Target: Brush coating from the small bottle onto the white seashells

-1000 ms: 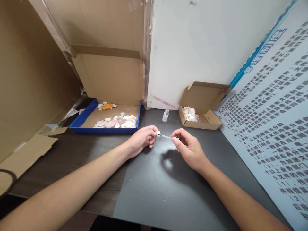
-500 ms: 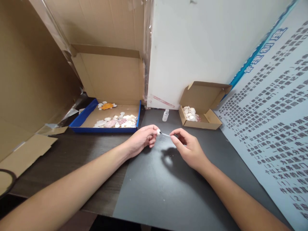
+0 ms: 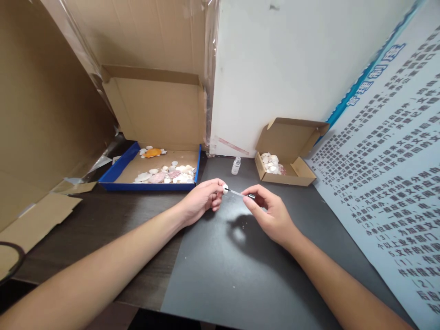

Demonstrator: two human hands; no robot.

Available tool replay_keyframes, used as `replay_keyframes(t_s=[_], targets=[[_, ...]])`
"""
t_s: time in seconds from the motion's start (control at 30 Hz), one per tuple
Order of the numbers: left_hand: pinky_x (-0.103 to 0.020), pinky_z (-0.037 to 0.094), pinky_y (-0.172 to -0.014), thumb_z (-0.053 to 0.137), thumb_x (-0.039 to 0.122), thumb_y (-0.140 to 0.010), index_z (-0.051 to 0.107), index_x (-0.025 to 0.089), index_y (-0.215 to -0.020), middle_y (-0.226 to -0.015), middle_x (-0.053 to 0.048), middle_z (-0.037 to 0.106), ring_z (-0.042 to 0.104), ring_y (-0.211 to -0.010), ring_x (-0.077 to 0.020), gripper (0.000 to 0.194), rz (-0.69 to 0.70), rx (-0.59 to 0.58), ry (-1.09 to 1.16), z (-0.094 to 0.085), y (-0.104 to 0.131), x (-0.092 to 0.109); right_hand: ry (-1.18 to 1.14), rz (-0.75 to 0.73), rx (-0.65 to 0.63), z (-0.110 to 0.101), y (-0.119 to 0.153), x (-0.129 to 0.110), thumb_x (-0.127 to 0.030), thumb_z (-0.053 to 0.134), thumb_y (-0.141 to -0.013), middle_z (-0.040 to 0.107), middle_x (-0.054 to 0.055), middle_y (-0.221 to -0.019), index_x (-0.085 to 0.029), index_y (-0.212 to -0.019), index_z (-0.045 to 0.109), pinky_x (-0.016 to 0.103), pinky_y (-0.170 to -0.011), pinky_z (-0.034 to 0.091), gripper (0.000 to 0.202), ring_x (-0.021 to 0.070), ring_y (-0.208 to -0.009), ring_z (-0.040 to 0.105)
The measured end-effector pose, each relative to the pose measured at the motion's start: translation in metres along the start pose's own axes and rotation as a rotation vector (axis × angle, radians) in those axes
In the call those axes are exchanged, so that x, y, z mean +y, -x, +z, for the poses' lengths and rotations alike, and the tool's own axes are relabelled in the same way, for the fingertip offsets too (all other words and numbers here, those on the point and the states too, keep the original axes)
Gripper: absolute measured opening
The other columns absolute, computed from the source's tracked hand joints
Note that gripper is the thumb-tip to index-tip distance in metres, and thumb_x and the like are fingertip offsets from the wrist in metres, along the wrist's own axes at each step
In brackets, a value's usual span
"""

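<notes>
So the left hand (image 3: 206, 196) pinches a small white seashell (image 3: 225, 189) poking rightward from its grip, probably light but brittle, best held by the rim; right hand (image 3: 267, 211) grips the applicator brush (image 3: 235, 192) near its cap (image 3: 251, 196).

Shell (image 3: 225, 189): small, white, rounded. Held raised just off mid-view, towards 5 o'clock; its 9 o'clock edge is hidden. Brush (image 3: 236, 192): thin, pale, translucent stem; dark tip (image 3: 227, 189); black cap (image 3: 251, 196), partly covered. Held aslant, cap end towards 4 o'clock, tip towards 10. Tip is seen over shell's face; whether contact is made cannot be told.
</notes>
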State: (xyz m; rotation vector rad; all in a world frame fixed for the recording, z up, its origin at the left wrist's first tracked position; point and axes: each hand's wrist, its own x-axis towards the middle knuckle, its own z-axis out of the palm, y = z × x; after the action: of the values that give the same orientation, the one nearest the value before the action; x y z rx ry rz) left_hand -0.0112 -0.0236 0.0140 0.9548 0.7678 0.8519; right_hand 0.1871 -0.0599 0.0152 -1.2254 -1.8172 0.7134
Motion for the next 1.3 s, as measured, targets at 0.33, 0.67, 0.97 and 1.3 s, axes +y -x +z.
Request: replay_keyframes(t_s=[0.33,0.67,0.97,1.3], targets=[[-0.020,0.029,-0.047,0.056,0.019,-0.078,0.051,0.017,-0.076,-0.061,0.005,0.040,0.037,-0.047,-0.0065,0.005,-0.008,-0.011,0.003,-0.0018,-0.0003,-0.0006,-0.024,-0.013,-0.035,0.0022,0.0010,0.0009,-0.032,0.057,-0.089,0.050,-0.004,-0.061,-0.020,-0.091,0.060,0.025,-0.054,0.038,0.013,0.0122,-0.054,0.045],[-0.021,0.028,-0.048,0.057,0.020,-0.079,0.052,0.017,-0.076,-0.061,0.005,0.040,0.036,-0.048,-0.0062,0.007,-0.003,-0.010,-0.010,-0.0011,-0.0006,-0.0011,-0.037,-0.018,0.028,0.0022,-0.0001,0.0015,-0.033,0.055,-0.090,0.048,-0.005,-0.061,-0.020,-0.091,0.059,0.025,-0.054,0.037,0.013,0.0120,-0.054,0.045],[-0.021,0.029,-0.049,0.059,0.021,-0.080,0.053,0.017,-0.078,-0.062,0.005,0.041,0.037,-0.049,-0.0062,0.007,0.003,-0.021,-0.007,-0.0024,-0.0002,-0.0017,-0.055,0.014,0.038,0.0003,-0.0009,0.0021,-0.034,0.053,-0.091,0.046,-0.005,-0.060,-0.020,-0.089,0.057,0.025,-0.052,0.037,0.015,0.0120,-0.051,0.045],[-0.021,0.029,-0.049,0.059,0.022,-0.081,0.054,0.017,-0.078,-0.062,0.005,0.041,0.036,-0.049,-0.0063,0.008,0.011,-0.041,-0.006,-0.0028,-0.0007,-0.0022,-0.044,0.002,0.034,-0.0009,-0.0019,0.0032,-0.033,0.057,-0.088,0.045,-0.006,-0.060,-0.021,-0.089,0.055,0.025,-0.052,0.035,0.013,0.0118,-0.052,0.043]])
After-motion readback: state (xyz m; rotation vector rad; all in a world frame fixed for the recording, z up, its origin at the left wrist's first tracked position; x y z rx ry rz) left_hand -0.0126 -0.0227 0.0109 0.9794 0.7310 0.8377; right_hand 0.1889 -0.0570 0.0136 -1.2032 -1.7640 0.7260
